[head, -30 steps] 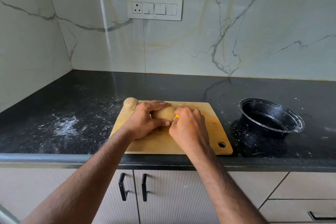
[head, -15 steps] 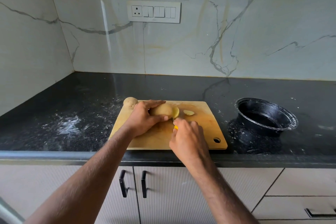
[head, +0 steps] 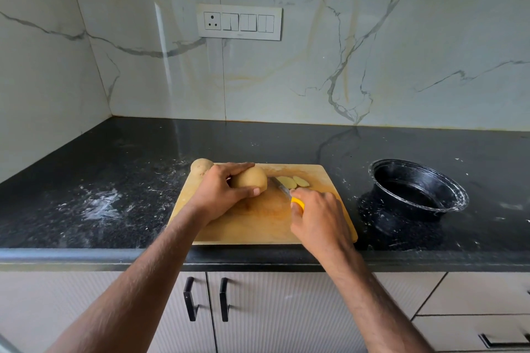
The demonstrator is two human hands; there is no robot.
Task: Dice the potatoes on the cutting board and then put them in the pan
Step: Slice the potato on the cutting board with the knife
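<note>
His left hand (head: 220,192) grips the potato (head: 249,178); the right hand (head: 317,216) clasps the knife (head: 282,188), whose blade could slip toward those curled fingertips.

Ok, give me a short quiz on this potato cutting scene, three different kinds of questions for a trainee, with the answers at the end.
1. True or false: the pan already holds potato pieces.
2. Multiple choice: what does the right hand grip? A) a peeler B) a yellow-handled knife C) a spoon
3. Fill in: the left hand holds a potato on the ___.

Key
1. False: the pan looks empty, and two slices lie on the cutting board.
2. B
3. cutting board; a second whole potato sits at its far left corner.
</note>
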